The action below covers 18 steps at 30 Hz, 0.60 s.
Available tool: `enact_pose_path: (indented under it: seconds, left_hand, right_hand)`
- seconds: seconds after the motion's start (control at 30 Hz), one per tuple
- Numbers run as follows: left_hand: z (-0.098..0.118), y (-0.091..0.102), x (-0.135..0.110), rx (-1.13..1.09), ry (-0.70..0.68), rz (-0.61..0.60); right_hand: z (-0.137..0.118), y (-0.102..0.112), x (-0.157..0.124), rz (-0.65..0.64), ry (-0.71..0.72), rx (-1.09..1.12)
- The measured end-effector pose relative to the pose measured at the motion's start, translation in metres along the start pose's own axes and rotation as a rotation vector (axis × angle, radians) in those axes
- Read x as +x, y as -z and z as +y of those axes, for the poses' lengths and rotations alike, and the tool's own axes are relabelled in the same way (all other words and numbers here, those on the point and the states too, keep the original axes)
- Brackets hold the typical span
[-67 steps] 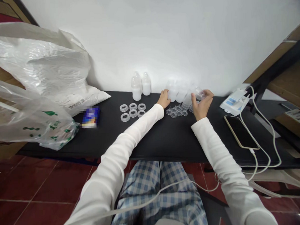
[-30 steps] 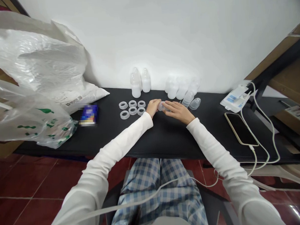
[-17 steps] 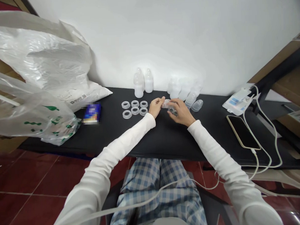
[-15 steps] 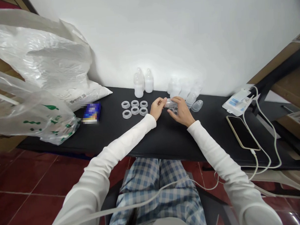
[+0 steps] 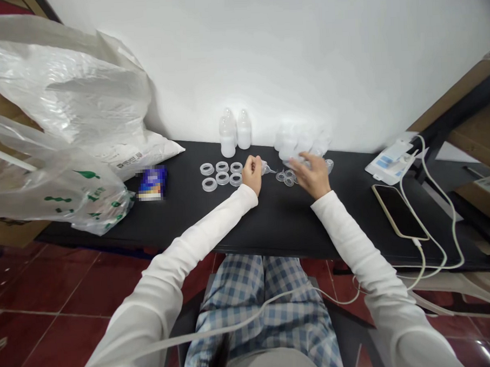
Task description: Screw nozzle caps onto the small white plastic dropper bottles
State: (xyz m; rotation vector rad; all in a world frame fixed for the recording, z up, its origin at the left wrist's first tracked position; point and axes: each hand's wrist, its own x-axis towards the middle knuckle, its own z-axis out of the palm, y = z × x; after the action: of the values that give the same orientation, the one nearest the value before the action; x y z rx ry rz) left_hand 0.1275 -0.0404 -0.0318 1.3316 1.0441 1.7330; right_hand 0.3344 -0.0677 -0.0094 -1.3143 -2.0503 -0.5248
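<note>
My left hand (image 5: 251, 175) is closed around a clear bottle nipple (image 5: 268, 168), its narrow tip pointing right. Fingers spread, my right hand (image 5: 313, 175) is over the table in front of a group of translucent bottles (image 5: 287, 146); nothing shows in its grasp. Several clear nipples (image 5: 287, 177) lie on the table between the two hands. To the left of my left hand, several translucent collar rings (image 5: 209, 184) lie in two rows. Capped baby bottles (image 5: 227, 138) stand upright behind the rings. A clear dome cap (image 5: 329, 166) is partly hidden behind my right hand.
The black table (image 5: 177, 219) stands against a white wall. At left are a large white plastic bag (image 5: 70, 88), a thin printed bag (image 5: 82, 185) and a blue packet (image 5: 152, 183). A phone (image 5: 399, 212) with a white cable lies at right, near a white package (image 5: 390, 161).
My hands have separated. The right one has let go of the clear piece and moved right, its fingers opening. The left one keeps hold, now turned into a fist.
</note>
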Motion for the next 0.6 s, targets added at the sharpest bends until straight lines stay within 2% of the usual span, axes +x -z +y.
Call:
enact_pose_path:
  seconds: [0.17,0.23,0.3,0.37,0.43,0.6]
  left_hand:
    - [-0.003,0.003,0.004,0.089,-0.001,0.081]
    - [-0.003,0.003,0.004,0.146,-0.037,0.110]
    - [-0.003,0.002,0.004,0.159,-0.037,0.121]
    - [-0.005,0.001,0.004,0.125,0.014,0.101]
    - [-0.007,0.000,0.005,0.071,0.090,0.065]
    - [-0.010,-0.003,0.004,-0.039,0.201,-0.021]
  right_hand:
    - [0.034,0.009,0.000,0.195,-0.529,-0.168]
    - [0.042,0.007,-0.001,0.131,-0.696,-0.229]
    - [0.046,0.003,-0.004,-0.017,-0.815,-0.232]
    - [0.046,0.000,-0.008,-0.141,-0.865,-0.194]
    - [0.045,-0.002,-0.010,-0.161,-0.855,-0.166]
    - [0.034,0.005,-0.008,0.072,-0.761,-0.192]
